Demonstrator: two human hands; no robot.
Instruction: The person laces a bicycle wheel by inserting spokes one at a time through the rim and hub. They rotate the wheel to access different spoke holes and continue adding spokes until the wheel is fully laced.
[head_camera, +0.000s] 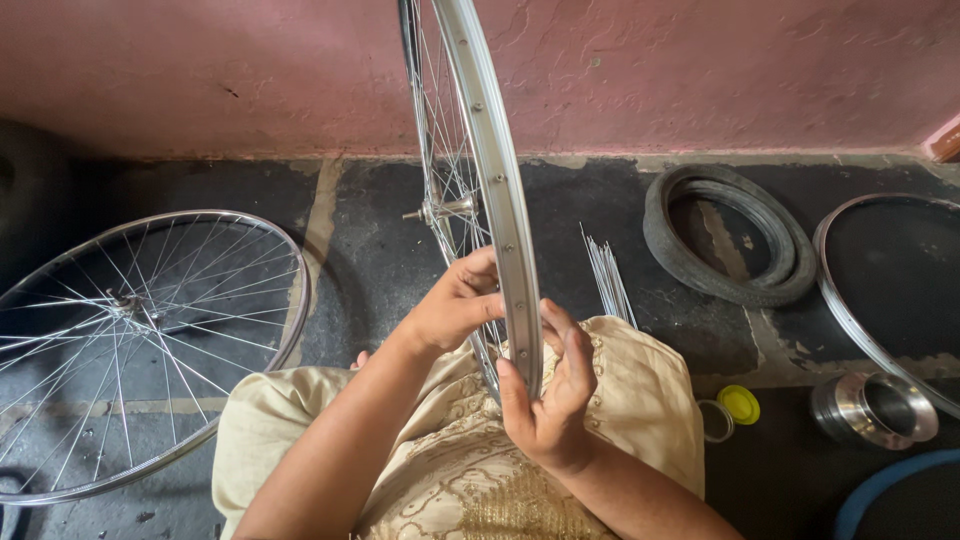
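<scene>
At centre frame I am holding the upright spoked wheel (480, 190) over my lap, left hand (455, 305) pinching the rim, right hand (550, 395) curled round its lower edge, and a loosening grip is risking it tipping onto the loose spokes (608, 280).

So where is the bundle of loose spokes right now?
In the head view, the bundle of loose spokes lies on the dark floor just right of the upright wheel, between it and the tyre.
</scene>
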